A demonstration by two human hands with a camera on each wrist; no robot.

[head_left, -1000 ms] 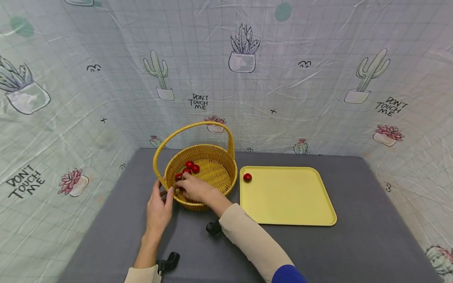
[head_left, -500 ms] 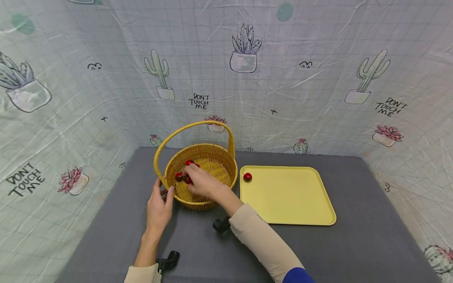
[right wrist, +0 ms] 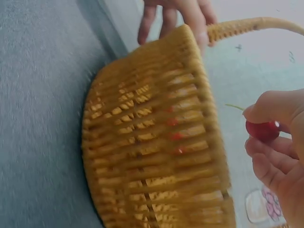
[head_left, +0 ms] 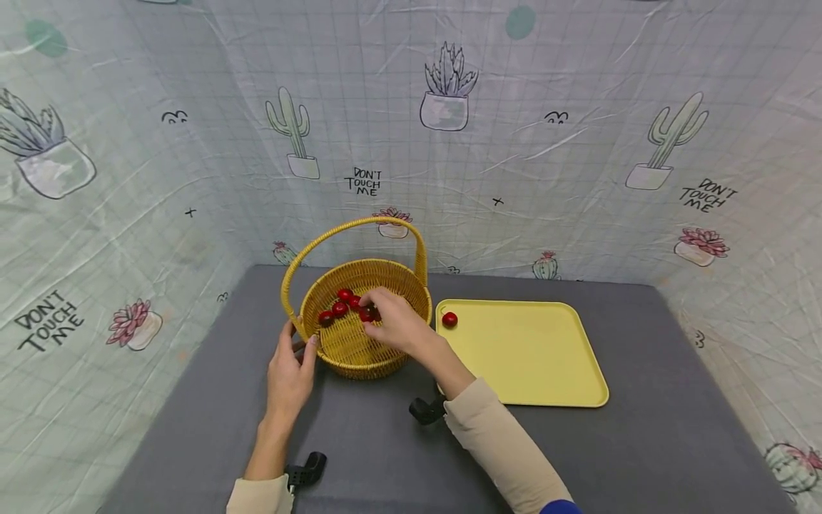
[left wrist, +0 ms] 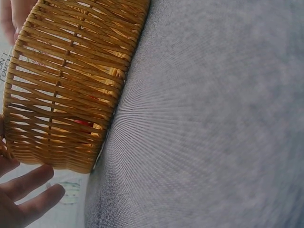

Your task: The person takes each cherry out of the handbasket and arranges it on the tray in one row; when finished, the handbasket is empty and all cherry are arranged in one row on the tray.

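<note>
A yellow woven basket [head_left: 362,370] with a tall arched handle stands on the left of the table. My left hand [head_left: 290,378] holds its left rim at the foot of the handle, thumb and fingers around the edge. Between thumb and fingers, my right hand [head_left: 404,325] pinches a dark red cherry [right wrist: 262,132] by the fruit, raised above the rim; its thin green stem sticks out in the right wrist view. Several other red cherries [head_left: 340,308] lie inside the basket on its left and far side. In the left wrist view, the weave mostly hides them.
To the basket's right lies a yellow tray [head_left: 523,357] with one cherry [head_left: 449,320] in its far left corner. The grey tabletop [head_left: 359,457] runs back to a patterned cloth backdrop [head_left: 494,164]. My right forearm passes near the tray's front left corner.
My right hand has come up and to the right from the basket's left side, with a cherry now in its fingers. The left hand keeps its hold on the rim.
</note>
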